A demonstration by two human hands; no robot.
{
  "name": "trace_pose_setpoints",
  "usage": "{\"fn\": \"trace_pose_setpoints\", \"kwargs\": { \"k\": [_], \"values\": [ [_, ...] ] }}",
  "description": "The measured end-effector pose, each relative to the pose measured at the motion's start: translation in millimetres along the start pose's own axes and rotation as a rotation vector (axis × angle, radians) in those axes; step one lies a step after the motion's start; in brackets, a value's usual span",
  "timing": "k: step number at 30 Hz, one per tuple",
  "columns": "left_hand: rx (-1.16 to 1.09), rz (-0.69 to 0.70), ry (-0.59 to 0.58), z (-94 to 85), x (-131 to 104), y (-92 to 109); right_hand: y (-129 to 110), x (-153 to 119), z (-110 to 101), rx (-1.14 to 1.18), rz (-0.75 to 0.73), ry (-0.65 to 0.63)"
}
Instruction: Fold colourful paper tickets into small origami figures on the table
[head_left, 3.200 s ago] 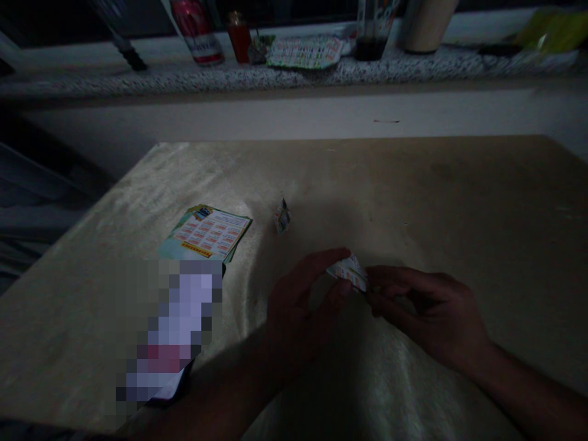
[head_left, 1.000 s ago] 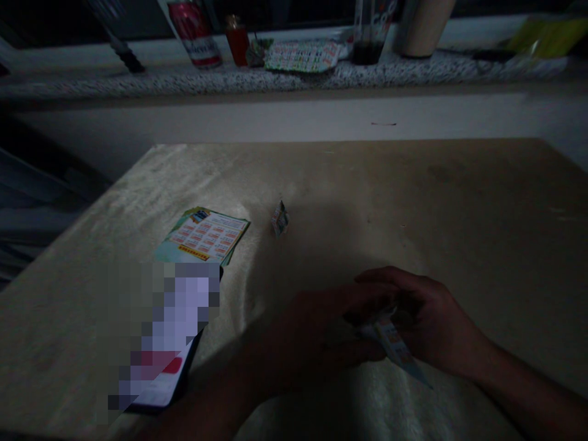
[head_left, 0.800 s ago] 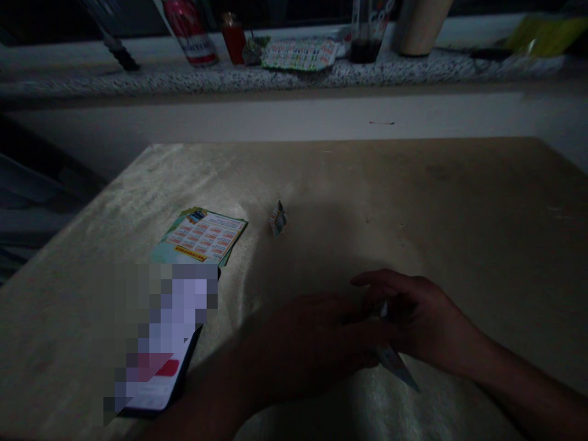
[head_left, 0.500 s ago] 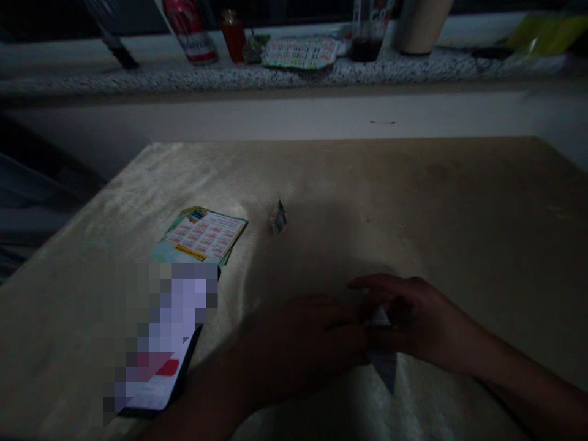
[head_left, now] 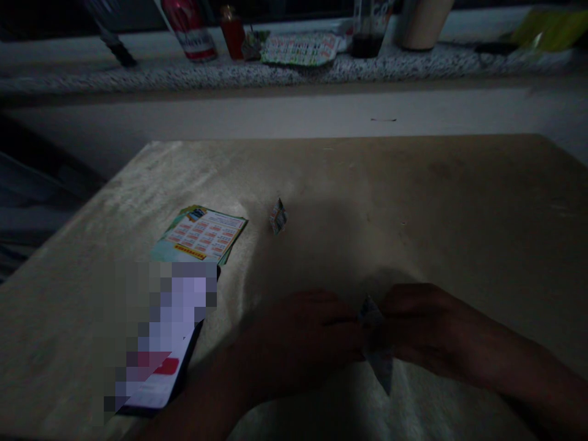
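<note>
Between my hands, just over the table, is a folded piece of printed paper (head_left: 379, 361), narrow and pointed at its upper and lower ends. My left hand (head_left: 305, 340) comes in from the left with its fingers closed at the paper's left side; their tips are partly hidden. On the other side my right hand (head_left: 425, 324) pinches the paper, its fingers bent together. A small folded paper piece (head_left: 278, 217) stands apart, farther back on the table. The light is dim, so fine creases do not show.
A stack of printed cards (head_left: 206, 236) lies left of my hands, with a phone (head_left: 160, 343), partly blurred out, in front of it. Behind the table (head_left: 459, 202), a speckled sill (head_left: 239, 76) carries a red can (head_left: 190, 30), a small bottle (head_left: 233, 33) and a cup (head_left: 367, 30).
My right hand's fingers have come down and closed at the paper's right side, where they were raised over it before. More of the paper's upper point now shows. My left hand stays nearly still.
</note>
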State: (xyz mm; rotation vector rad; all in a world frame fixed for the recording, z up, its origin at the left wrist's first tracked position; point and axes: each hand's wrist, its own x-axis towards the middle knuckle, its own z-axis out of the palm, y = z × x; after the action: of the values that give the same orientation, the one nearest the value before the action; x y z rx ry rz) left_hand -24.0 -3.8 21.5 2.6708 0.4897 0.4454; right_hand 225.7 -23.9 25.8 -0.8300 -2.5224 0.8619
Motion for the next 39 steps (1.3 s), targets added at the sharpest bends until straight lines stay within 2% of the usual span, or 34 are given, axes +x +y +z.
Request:
{"fn": "trace_pose_setpoints", "kwargs": {
  "k": [3,5,10,15,24,26,31,39],
  "values": [
    [0.092,-0.025,-0.094,4.4,0.3,-0.4,-0.3,0.5,7.6,-0.15,-0.027,0.033],
    [0.104,-0.032,-0.097,5.9,1.0,-1.0,-0.1,1.4,10.2,-0.198,-0.03,0.038],
    [0.086,-0.021,-0.057,6.6,1.1,-5.7,2.1,5.4,15.0,-0.206,-0.039,0.065],
    [0.048,-0.003,0.0,7.6,-3.0,-12.6,3.6,7.8,14.7,-0.132,-0.098,0.145],
    [-0.104,-0.112,0.039,3.6,-3.2,-12.5,5.1,5.2,12.6,-0.057,-0.088,0.226],
    [-0.135,-0.102,0.083,2.9,-3.4,-13.6,5.7,5.3,12.1,-0.063,-0.1,0.255],
    [-0.163,-0.069,0.162,0.3,-6.0,-16.0,5.8,4.4,10.0,-0.059,-0.093,0.263],
    [-0.142,-0.059,0.206,-0.3,-6.0,-12.4,6.2,1.7,11.2,-0.016,-0.127,0.283]
  ]
}}
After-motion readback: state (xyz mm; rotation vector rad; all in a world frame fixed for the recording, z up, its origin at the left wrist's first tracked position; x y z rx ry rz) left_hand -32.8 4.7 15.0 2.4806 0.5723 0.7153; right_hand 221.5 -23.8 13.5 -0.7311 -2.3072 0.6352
